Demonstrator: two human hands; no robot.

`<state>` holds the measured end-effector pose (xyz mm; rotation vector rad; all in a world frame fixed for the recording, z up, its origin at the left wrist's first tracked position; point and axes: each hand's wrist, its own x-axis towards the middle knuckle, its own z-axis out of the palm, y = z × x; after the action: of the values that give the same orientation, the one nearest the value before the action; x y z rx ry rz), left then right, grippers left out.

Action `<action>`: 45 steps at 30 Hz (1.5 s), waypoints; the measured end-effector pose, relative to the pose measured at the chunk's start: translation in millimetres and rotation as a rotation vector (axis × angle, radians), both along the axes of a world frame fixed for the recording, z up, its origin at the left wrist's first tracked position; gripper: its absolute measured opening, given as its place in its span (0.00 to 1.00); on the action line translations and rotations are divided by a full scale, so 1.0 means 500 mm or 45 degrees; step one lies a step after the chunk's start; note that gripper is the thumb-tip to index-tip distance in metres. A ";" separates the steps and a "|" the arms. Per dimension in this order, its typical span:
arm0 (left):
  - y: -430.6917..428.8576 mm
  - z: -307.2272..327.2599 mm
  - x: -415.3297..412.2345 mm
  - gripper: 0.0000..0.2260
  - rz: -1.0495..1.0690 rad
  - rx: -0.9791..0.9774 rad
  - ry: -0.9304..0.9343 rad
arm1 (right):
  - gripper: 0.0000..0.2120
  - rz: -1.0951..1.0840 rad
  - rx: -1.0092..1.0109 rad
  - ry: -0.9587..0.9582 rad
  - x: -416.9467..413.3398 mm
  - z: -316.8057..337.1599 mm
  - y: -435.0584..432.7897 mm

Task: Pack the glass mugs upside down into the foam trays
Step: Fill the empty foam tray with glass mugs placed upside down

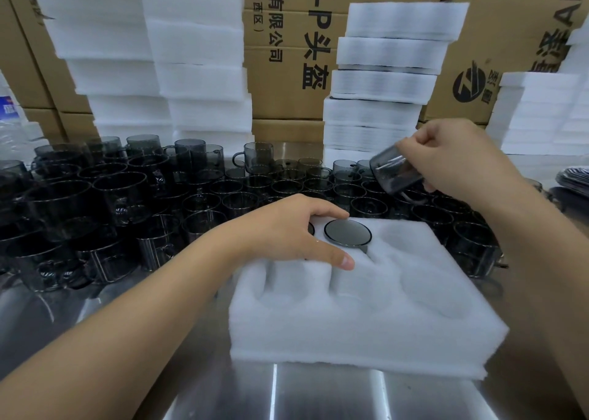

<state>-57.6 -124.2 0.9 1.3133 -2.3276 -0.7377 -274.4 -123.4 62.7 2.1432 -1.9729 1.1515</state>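
Left hand (287,231) lies flat-ish on the far left part of the foam tray (350,317), fingers spread and relaxed, gripping nothing. Its thumb rests on the foam and its index finger reaches to the far rim of the seated mug (348,233). That mug sits upside down in a far-row pocket, round dark base up, handle poking toward the near side. A sliver of a second dark base (311,229) shows just under the left palm; rest of it hidden.

Right hand (462,158) is up in the air at far right, fingers curled round the held mug (396,173). The mug is tilted, smoky grey glass, its handle on the low side, above the loose mugs and just beyond the tray's far right corner. Hands well apart.

The tray's near row shows three empty pockets. The tray sits on a shiny metal surface (287,394), near centre-right.

Loose mugs (159,196) crowd the surface left of and behind the tray, mouths up, some stacked two high.

Far side: tall stacks of white foam (143,52) at left, a stack of foam trays (382,78) with dark glass showing between layers at centre-right, more foam at far right. Printed cardboard boxes (287,78) behind it all.
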 end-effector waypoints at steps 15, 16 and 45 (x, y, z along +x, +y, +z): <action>-0.017 -0.001 -0.009 0.36 0.028 -0.048 0.098 | 0.10 0.286 -0.035 -0.515 0.075 -0.060 -0.007; -0.016 -0.002 -0.010 0.40 0.038 -0.045 0.134 | 0.11 0.291 -0.036 -0.566 0.073 -0.059 -0.010; 0.007 -0.014 -0.018 0.37 0.209 -0.484 0.292 | 0.08 0.835 0.317 -1.109 0.069 -0.076 -0.040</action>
<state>-66.6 -120.9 -6.2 1.1625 -2.0237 -0.3493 -239.7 -143.1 24.6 2.8545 -1.6750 2.3825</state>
